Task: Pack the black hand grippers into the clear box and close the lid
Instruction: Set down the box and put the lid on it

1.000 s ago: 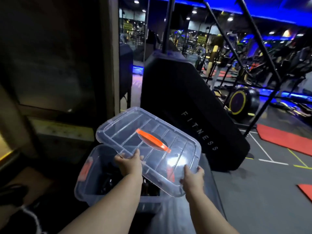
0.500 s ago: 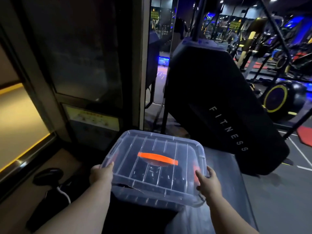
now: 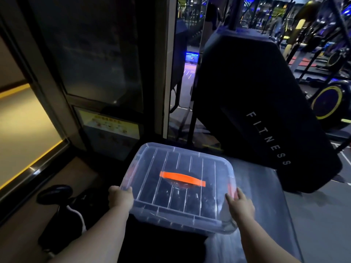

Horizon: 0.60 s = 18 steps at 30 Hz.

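The clear box (image 3: 182, 218) stands on a grey surface with its ribbed clear lid (image 3: 190, 164) lying flat on top. An orange handle (image 3: 182, 179) crosses the lid's middle. Dark shapes, the black hand grippers (image 3: 191, 200), show dimly through the lid. My left hand (image 3: 120, 197) grips the lid's left edge, fingers curled over the rim. My right hand (image 3: 239, 205) rests against the right side by an orange latch (image 3: 229, 188), fingers fairly straight.
A big black machine housing marked FITNESS (image 3: 262, 114) leans just behind and right of the box. A dark glass door (image 3: 95, 63) stands to the left. A black object with a white cord (image 3: 55, 194) lies on the brown ledge at left.
The lid came down from a tilted, raised position onto the box and now lies flat. Both hands slid from the lid's near edge to its left and right sides.
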Each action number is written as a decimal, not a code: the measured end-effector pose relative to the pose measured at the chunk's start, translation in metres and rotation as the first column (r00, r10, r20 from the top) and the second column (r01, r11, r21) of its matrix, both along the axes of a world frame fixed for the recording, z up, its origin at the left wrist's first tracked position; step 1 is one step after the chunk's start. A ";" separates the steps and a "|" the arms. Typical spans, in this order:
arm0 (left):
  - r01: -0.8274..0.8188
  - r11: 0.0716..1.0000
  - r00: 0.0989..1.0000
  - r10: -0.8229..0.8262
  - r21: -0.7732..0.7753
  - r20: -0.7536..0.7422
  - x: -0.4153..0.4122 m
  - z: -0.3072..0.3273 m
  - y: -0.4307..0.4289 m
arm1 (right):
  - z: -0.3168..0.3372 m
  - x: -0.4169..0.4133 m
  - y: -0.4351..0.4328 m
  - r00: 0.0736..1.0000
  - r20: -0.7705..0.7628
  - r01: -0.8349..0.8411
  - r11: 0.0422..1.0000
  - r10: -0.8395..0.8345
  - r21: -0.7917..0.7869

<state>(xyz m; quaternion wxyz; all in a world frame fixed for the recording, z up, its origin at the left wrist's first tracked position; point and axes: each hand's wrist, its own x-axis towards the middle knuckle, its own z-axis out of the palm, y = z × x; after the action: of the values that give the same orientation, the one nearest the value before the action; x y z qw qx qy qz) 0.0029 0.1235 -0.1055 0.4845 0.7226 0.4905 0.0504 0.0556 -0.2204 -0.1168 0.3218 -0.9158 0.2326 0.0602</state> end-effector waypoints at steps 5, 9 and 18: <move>0.148 0.986 0.989 -0.146 0.078 -0.025 -0.008 -0.011 0.006 | -0.003 0.004 0.004 1.000 0.003 0.006 1.000 -0.006 0.018; 0.213 0.971 0.976 -0.207 0.107 -0.071 -0.005 -0.015 0.010 | -0.007 0.007 0.003 1.000 -0.005 -0.011 0.999 0.011 0.039; 0.220 0.975 0.966 -0.222 -0.027 -0.131 0.027 -0.019 0.029 | -0.009 0.007 0.004 0.995 -0.058 0.093 0.944 -0.079 0.315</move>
<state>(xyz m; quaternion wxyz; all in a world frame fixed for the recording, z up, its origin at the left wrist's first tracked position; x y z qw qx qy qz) 0.0299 0.1525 -0.1241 0.4578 0.7715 0.4383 -0.0553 0.0631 -0.2162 -0.1260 0.4620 -0.8395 0.2668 0.1031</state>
